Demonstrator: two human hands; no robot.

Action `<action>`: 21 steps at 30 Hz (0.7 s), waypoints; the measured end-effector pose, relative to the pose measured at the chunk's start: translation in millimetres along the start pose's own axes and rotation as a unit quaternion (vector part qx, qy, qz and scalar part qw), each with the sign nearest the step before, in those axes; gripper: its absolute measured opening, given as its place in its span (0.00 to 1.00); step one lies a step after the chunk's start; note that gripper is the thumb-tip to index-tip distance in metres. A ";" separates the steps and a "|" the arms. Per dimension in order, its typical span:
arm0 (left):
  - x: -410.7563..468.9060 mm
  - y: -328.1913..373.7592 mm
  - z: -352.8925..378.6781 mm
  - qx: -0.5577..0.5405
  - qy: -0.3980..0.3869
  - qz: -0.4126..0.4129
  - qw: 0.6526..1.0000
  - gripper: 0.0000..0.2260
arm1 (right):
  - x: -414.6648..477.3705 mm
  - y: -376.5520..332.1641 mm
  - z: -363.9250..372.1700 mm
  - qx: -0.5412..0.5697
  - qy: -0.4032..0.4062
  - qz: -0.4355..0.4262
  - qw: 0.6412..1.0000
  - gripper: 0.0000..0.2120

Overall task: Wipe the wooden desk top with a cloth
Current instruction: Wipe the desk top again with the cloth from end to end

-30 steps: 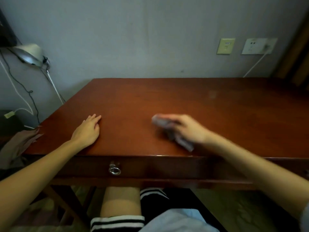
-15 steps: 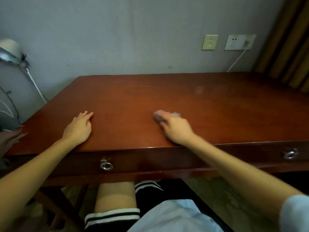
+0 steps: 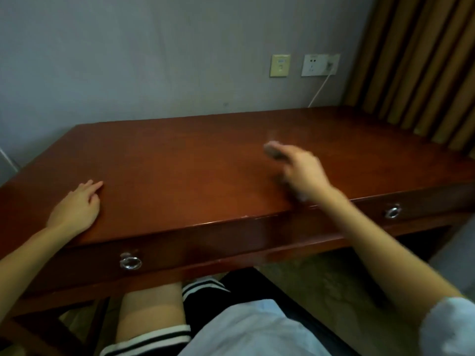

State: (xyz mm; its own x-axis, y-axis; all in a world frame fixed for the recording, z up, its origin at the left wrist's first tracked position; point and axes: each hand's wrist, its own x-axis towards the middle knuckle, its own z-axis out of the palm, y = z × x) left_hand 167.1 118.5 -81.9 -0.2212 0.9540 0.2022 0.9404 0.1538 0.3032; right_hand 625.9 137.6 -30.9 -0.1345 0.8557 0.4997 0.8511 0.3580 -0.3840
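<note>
left hand (image 3: 77,206) spread flat, bench (image 3: 192,163) front-left | right hand (image 3: 305,173) over grey cloth (image 3: 273,151) mid-bench, blurred; grip cannot tell

1 head-worn camera is looking forward and down from close above the counter (image 3: 180,181), facing the wall (image 3: 128,60) behind and taking in the person's lap (image 3: 151,312).

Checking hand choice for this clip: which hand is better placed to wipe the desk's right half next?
Right. The right hand has the cloth under it on the desk top; the left hand lies flat, empty.
</note>
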 end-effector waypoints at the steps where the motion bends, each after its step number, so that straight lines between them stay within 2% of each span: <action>1: 1.8 -1.2 1.4 -0.004 0.000 -0.001 1.000 0.20 | 2.4 48.0 -23.8 -0.041 0.021 0.075 0.996 0.25; 4: 6.5 -3.8 3.3 -0.008 -0.010 -0.011 1.000 0.20 | -16.7 145.9 -68.4 -0.084 0.020 0.265 0.960 0.19; 6: 5.4 -3.6 3.6 -0.011 -0.008 -0.015 1.000 0.21 | -29.2 148.0 -59.9 -0.088 0.034 0.307 0.947 0.18; 8: 3.7 -2.7 2.3 -0.014 -0.002 -0.016 1.000 0.21 | -31.3 109.5 -33.1 -0.094 0.055 0.300 0.948 0.17; 11: 2.8 -1.3 1.5 -0.013 -0.001 -0.008 1.000 0.20 | -35.9 20.7 18.8 -0.080 0.050 0.224 0.970 0.16; 15: 0.7 2.3 -1.2 -0.017 -0.007 -0.007 1.000 0.21 | -45.3 -90.3 78.2 -0.040 0.030 0.071 0.996 0.15; 18: -2.3 6.3 -3.8 -0.019 -0.010 -0.014 1.000 0.21 | -55.3 -153.4 104.3 0.043 0.027 -0.038 0.998 0.14; 21: -5.4 20.2 -6.8 -0.028 -0.011 -0.005 1.000 0.21 | -57.8 -180.9 112.5 0.075 -0.047 -0.140 0.986 0.15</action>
State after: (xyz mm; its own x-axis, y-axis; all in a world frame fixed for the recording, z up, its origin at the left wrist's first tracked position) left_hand 185.5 114.7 -70.5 -0.2247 0.9581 0.1775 0.9217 0.1498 0.3579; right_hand 422.7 65.4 -77.7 -0.4053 0.7442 0.5309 0.6902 0.6299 -0.3560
